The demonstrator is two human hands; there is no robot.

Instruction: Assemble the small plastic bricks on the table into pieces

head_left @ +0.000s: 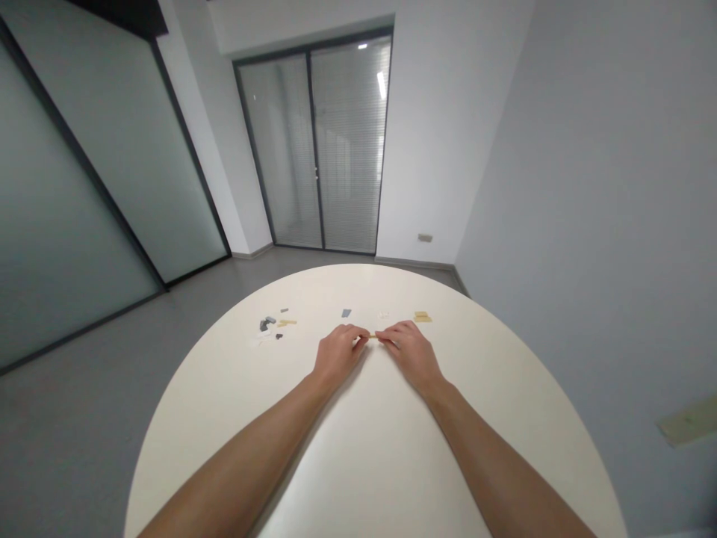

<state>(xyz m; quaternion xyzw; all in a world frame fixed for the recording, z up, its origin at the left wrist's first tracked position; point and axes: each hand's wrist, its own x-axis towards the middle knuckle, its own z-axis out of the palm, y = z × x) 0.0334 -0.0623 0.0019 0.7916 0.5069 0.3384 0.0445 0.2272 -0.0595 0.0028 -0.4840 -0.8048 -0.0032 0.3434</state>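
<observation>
Both hands meet over the middle of the white table point(370, 463). Between their fingertips runs a small, thin tan piece point(373, 336), too small for me to tell its kind. My left hand point(340, 351) pinches its left end, with thumb and fingers closed. The right end is pinched by my right hand point(411, 353). Just beyond the right hand lie several flat tan pieces point(422, 317). A grey-blue flat piece point(346, 313) rests beyond the left hand, and tiny whitish bits point(384, 315) lie between the two.
On the table's left side is a loose group of small dark grey pieces point(264, 325), tan strips point(287, 323), a black bit point(278, 336) and whitish scraps point(262, 336). The table's rounded far edge faces a glass door point(314, 149). A plain wall point(605, 187) stands to the right.
</observation>
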